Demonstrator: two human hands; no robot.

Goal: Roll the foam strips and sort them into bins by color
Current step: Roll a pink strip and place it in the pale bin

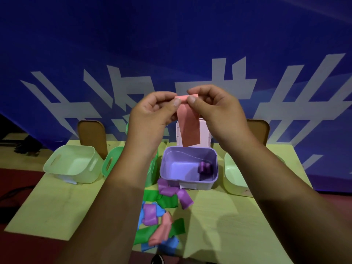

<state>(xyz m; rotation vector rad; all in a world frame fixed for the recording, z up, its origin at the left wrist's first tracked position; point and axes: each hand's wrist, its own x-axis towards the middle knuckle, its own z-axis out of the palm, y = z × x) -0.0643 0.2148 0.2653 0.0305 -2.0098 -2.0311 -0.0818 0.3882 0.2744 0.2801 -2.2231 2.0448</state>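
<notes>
Left hand and right hand are raised side by side, each pinching the top edge of a pink strip between thumb and forefinger; the strip hangs flat and unrolled, its lower end in front of the pink bin; purple bin sits just below, purple rolls in its right corner; green bin is mostly hidden behind the left forearm; left pale bin and right pale bin sit at the row's ends; a loose pile of purple, green, blue and pink strips lies on the table near the purple bin; behind, two chairs and a blue banner.
</notes>
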